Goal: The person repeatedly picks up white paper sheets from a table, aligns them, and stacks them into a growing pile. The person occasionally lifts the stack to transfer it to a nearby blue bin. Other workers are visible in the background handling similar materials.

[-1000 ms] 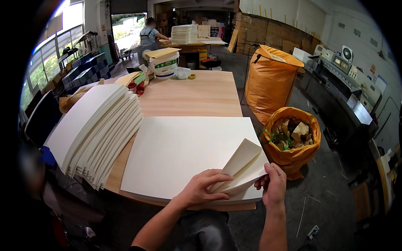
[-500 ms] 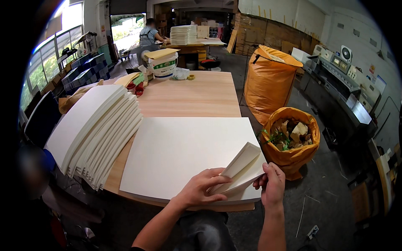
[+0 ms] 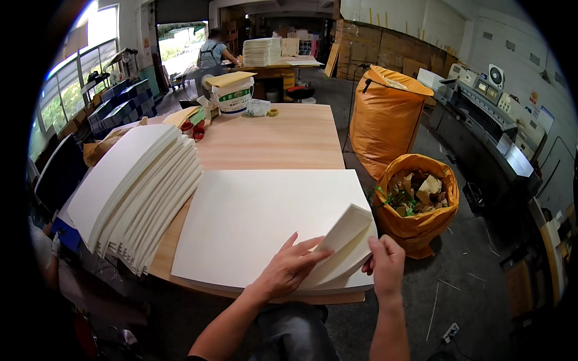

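Observation:
A large white panel (image 3: 253,210) lies flat at the table's near edge. Over its near right corner, a white folded paperboard piece (image 3: 338,245) stands up at a slant, with a bent-up side and a hollow inside. My right hand (image 3: 388,265) pinches the right edge of this piece between thumb and fingers. My left hand (image 3: 289,265) is open, fingers stretched out, fingertips at the piece's left side. Whether the piece is separate from the panel or part of its top sheet I cannot tell. Left of the panel rises a stack of white panels (image 3: 129,192) with layered edges.
Farther back on the wooden table (image 3: 277,138) stand a white bucket (image 3: 233,99), tape rolls (image 3: 273,112) and red rings (image 3: 197,131). An orange bag of scraps (image 3: 415,222) stands right of the table, a taller orange bag (image 3: 385,123) behind it. Another person (image 3: 214,53) works far back.
My left hand's fingers have loosened and straightened, its index finger lifting off the folded piece. My right hand has shifted slightly left, still pinching the edge. A person's arm shows at far left.

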`<state>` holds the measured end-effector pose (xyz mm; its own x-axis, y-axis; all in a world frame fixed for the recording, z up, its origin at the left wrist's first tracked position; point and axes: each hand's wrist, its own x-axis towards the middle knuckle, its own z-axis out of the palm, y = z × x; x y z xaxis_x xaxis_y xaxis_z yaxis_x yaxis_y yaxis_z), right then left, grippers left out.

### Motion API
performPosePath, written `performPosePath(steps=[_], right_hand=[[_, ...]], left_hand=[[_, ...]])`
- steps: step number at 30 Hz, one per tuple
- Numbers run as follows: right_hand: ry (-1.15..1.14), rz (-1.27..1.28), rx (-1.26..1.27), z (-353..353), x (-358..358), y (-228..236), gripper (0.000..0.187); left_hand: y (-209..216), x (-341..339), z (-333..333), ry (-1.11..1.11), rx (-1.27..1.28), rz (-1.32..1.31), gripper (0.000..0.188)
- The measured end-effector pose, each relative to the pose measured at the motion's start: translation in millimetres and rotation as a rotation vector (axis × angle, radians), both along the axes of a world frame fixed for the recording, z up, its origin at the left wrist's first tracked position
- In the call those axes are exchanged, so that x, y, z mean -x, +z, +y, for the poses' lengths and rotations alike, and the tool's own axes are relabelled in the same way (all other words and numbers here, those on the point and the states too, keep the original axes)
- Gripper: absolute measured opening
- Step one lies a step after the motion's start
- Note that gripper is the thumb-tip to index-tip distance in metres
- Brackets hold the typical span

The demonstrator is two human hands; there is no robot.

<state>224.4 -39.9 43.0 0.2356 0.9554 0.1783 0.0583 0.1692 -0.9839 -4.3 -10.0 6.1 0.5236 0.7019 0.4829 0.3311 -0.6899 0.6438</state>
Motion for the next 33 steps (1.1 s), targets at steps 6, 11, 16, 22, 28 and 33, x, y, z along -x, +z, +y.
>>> performPosePath(steps=[6,11,16,22,28,33], right_hand=[[0.054,0.405,0.040,-1,-5,1,0.034],[0.036,0.460,-0.021,-7,-5,-6,0.035],[-0.484,-0.331,-0.360,-35,5,-42,0.025],[-0.074,-1.061,-0.370,-46,20,-67,0.042],[0.096,-1.042,-0.162,-53,12,-86,0.043],[0.036,-1.063,-0.137,-53,15,-91,0.043]], left_hand=[[9,-2,-4,-0.031,-0.025,0.097,0.044],[3,1,1,-0.038,0.142,-0.011,0.048],[6,-2,2,-0.023,0.154,-0.073,0.047],[2,2,1,-0.042,0.021,0.099,0.050],[-3,-4,-8,-0.105,-0.338,0.365,0.055],[-5,-5,-5,-0.072,-0.290,0.328,0.054]])
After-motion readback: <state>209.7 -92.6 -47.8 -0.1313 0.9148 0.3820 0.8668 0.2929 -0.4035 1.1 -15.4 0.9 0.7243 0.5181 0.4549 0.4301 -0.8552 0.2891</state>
